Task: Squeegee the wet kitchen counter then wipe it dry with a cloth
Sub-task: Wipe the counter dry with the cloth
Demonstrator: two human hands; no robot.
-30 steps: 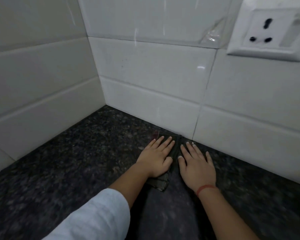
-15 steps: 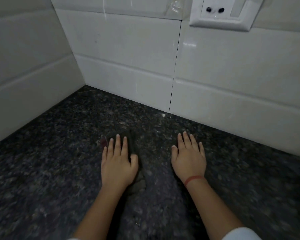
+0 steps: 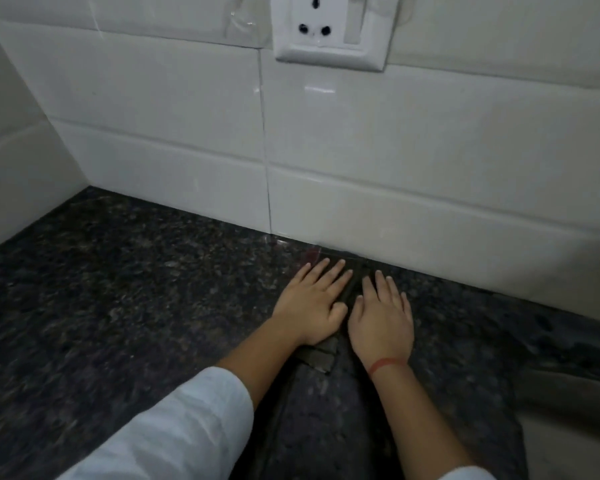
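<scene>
Dark cloth (image 3: 321, 356), soft/limp, pinned flat on granite bench (image 3: 118, 289) w/ left hand (image 3: 314, 303) + right hand (image 3: 383, 318), palms open; bunch at loose corner.

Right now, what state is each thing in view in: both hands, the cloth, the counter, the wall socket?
left hand: flat, palm down, pressing on the cloth, no closed grip.
right hand: flat, palm down, fingers on the cloth, beside the left hand.
cloth: dark, spread flat on the counter, mostly covered by the hands, reaching the wall.
counter: dark speckled stone; wetness cannot be told.
wall socket: nothing plugged in.
</scene>
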